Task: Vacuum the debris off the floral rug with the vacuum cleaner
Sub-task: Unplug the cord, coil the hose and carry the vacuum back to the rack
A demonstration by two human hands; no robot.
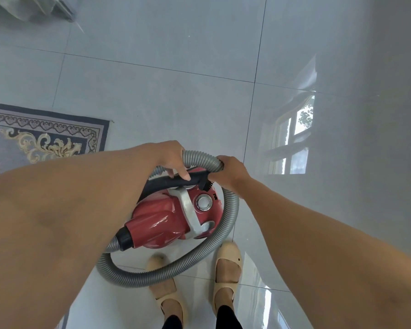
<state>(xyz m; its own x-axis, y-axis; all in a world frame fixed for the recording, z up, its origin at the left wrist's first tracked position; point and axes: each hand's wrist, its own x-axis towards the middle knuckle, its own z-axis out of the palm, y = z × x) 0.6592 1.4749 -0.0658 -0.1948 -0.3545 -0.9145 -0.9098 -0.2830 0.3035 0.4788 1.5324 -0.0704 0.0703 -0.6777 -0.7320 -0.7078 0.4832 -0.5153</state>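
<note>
On a glossy pale grey tiled floor [176,67], we stand over the red plastic canister vacuum cleaner [161,217], readying it for the blue-bordered floral rug with cream scrollwork [40,136], which lies apart to our left, only its corner in view. The grey ribbed plastic hose [234,210] loops once around the canister. Our right hand [231,173] is wrapped around the hose end where it meets the black curved plastic wand [161,182]; our left hand [173,157] lays its fingers over that wand. To do this step well, we judge, the loop should be lifted clear of the canister before we walk, so nothing drags or tips, and the small black brush nozzle [205,186] led to the rug's near edge. Most of the rug is cut off by the frame and by our left forearm, so we make out no debris on it. The left thumb is hidden; we cannot tell whether that hand grips or merely rests. No power cord shows.
</note>
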